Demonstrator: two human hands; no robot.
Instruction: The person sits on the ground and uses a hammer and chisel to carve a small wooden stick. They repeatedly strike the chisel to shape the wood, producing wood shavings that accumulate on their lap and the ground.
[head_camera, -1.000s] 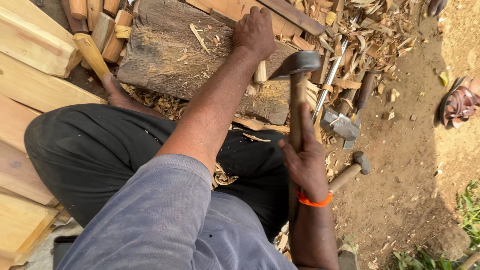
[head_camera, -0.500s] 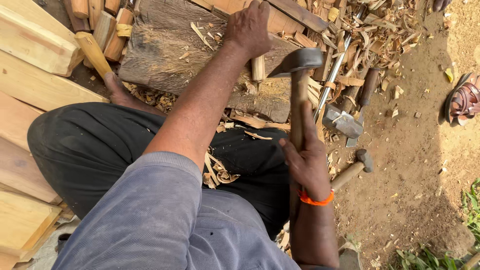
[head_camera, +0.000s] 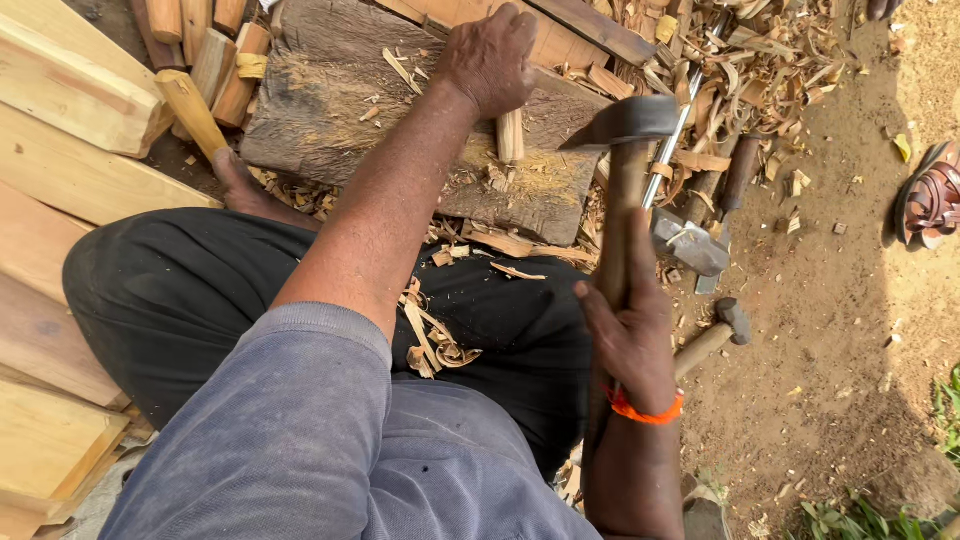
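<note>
My left hand (head_camera: 488, 55) grips a small wooden stick (head_camera: 510, 135) and holds it upright on a worn wooden chopping block (head_camera: 340, 100). My right hand (head_camera: 630, 330), with an orange band at the wrist, is shut on the wooden handle of an adze (head_camera: 622, 150). Its dark metal head is raised just right of the stick, blade pointing left toward it. Wood shavings lie on my black trousers (head_camera: 200, 290).
Pale planks (head_camera: 60, 180) are stacked at the left, with short round wood pieces (head_camera: 215, 60) above them. A hammer (head_camera: 712, 335), an axe head (head_camera: 690, 245) and other tools lie on the dirt at the right, among shavings. A sandal (head_camera: 935, 195) sits at the far right.
The view has shifted slightly; my left hand keeps the stick on the block and the adze stays raised beside it, with little movement.
</note>
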